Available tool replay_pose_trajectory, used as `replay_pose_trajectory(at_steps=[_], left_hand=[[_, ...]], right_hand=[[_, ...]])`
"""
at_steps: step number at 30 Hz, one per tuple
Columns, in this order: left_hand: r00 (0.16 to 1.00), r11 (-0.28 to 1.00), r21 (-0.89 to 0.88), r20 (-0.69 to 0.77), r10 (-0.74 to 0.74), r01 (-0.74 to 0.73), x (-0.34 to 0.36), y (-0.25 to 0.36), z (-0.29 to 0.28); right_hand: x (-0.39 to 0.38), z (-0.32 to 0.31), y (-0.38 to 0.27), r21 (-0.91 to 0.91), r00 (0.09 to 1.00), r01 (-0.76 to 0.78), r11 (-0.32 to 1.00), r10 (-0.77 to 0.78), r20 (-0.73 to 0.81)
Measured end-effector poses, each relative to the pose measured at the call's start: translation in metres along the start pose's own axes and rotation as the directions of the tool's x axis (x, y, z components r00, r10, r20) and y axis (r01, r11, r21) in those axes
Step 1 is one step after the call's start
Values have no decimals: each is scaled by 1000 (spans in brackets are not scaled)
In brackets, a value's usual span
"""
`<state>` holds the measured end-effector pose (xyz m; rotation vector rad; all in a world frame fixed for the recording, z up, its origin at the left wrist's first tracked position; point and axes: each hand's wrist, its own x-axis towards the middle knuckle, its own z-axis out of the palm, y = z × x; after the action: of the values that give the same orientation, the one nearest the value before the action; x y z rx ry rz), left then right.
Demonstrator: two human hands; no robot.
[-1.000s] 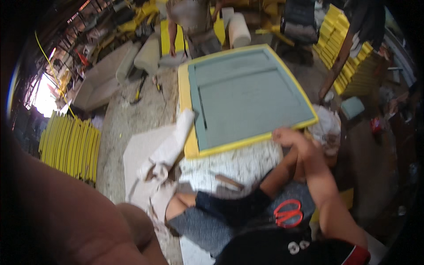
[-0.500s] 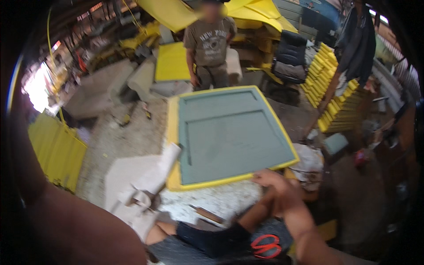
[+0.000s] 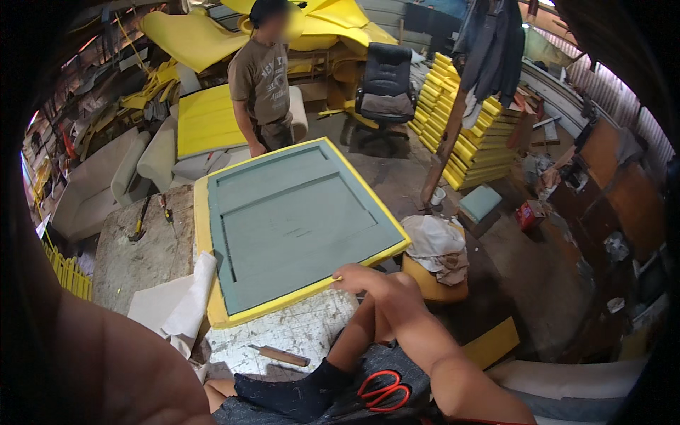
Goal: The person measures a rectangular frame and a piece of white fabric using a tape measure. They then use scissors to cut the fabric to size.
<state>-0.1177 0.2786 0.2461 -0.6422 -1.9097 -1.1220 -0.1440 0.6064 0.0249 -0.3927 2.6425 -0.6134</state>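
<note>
A large panel (image 3: 297,216), grey-green with a recessed outline and a yellow foam border, lies across the worktable. My right hand (image 3: 352,276) grips its near edge, towards the right, with the fingers bent at the foam border. Very close to the camera, my left hand (image 3: 124,368) fills the lower left; its fingers are out of sight. A roll of whitish cloth (image 3: 188,304) rests against the panel's near left corner. On the table before me is a wooden-handled tool (image 3: 282,355). Red-handled scissors (image 3: 382,389) are at my lap, blades hidden.
Behind the panel stands a person (image 3: 265,92). Pliers-like tools (image 3: 139,221) lie on the worktable (image 3: 134,255) at left. A black office chair (image 3: 386,92), stacked yellow foam strips (image 3: 467,134) and a cloth-topped stool (image 3: 433,280) stand to the right. Pale sofa parts (image 3: 106,188) sit behind left.
My view has swung to the right, so the scene sits further left. My right hand stays at the panel's near edge. The standing person has turned towards the right.
</note>
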Motion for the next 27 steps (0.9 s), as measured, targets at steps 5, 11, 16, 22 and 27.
replay_pose_trajectory(at_steps=[5, 11, 16, 22, 27], left_hand=[[854, 947, -282, 521, 16, 154, -89, 72, 140], [628, 922, -261, 778, 25, 286, -191, 115, 237], [577, 928, -265, 814, 68, 264, -180, 123, 238], [550, 924, -365, 798, 247, 115, -127, 141, 182], [529, 830, -504, 649, 546, -239, -46, 170, 78]], right_hand=[[16, 18, 4, -58, 995, 9, 998, -3, 103], [15, 22, 20, -43, 984, 134, 990, -138, -116], [12, 15, 22, -13, 999, -19, 1000, 20, 46], [14, 14, 4, -21, 997, 17, 1000, -16, 75], [2, -1, -2, -4, 999, 11, 1000, -11, 49]])
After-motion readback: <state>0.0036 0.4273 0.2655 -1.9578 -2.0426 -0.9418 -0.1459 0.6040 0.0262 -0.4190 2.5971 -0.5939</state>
